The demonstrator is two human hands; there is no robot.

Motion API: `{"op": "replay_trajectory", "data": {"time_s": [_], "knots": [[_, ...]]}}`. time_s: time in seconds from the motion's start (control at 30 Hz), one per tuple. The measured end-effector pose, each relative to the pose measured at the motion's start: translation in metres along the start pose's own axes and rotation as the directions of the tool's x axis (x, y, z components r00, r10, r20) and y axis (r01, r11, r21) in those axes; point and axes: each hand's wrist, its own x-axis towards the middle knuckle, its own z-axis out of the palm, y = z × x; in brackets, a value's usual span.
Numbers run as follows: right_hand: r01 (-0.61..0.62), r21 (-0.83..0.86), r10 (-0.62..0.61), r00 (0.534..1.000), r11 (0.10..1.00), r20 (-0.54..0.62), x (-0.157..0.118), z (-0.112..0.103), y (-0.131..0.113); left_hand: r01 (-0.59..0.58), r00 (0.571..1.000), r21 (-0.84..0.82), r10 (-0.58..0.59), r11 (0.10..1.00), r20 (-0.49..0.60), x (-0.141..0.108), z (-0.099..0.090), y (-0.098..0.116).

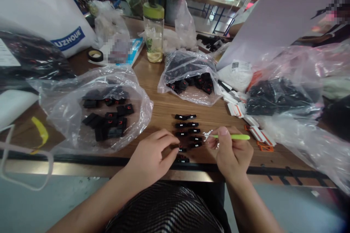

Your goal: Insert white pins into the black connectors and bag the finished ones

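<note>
Several small black connectors point(194, 124) with white dots lie in two columns on the wooden table. My left hand point(154, 154) is at the left column's lower part, its fingertips by a black piece; whether it grips that piece is hidden. In my right hand point(232, 151) a thin tool with a lime-green handle point(240, 137) is pinched between thumb and fingers, its fine tip pointing left towards the connectors. Tiny white pieces point(207, 134) lie beside the right hand's fingertips, right of the columns.
An open plastic bag of black parts point(147, 111) lies left, another bag point(188, 56) further back. A green-lidded bottle point(153, 32) and black tape roll point(95, 55) stand behind. White-and-orange parts point(259, 134) and more bags point(284, 94) are right. The table's front edge point(197, 176) is near.
</note>
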Motion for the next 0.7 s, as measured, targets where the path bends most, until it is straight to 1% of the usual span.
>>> {"op": "replay_trajectory", "data": {"time_s": [0.07,0.1,0.2,0.27,0.37,0.43,0.7], "knots": [[0.021,-0.002,-0.021,1.000,1.000,-0.002,0.005,0.002,-0.001,-0.027,0.998,0.037,0.029,0.999,-0.052,0.007,-0.001,-0.001],[0.026,-0.003,-0.026,1.000,1.000,0.007,0.007,0.004,-0.001,-0.035,0.997,0.073,0.039,0.997,-0.061,0.011,0.000,-0.002],[0.020,0.006,-0.020,0.999,1.000,0.049,0.008,0.007,0.000,-0.023,0.999,0.192,0.029,0.981,-0.029,0.021,0.008,-0.005],[0.008,0.014,-0.010,0.995,1.000,0.095,0.007,0.010,0.001,-0.010,1.000,0.236,0.012,0.972,-0.007,0.024,0.013,-0.008],[0.002,-0.004,-0.001,0.981,1.000,0.196,0.005,0.014,0.004,0.001,1.000,0.240,-0.001,0.971,-0.001,0.025,0.017,-0.011],[0.007,-0.029,0.000,0.970,1.000,0.242,0.005,0.016,0.006,0.008,1.000,0.222,-0.010,0.975,0.006,0.024,0.018,-0.013],[0.012,-0.068,0.006,0.968,0.998,0.249,0.005,0.019,0.007,0.005,1.000,0.201,-0.002,0.980,-0.013,0.022,0.019,-0.014]]}}
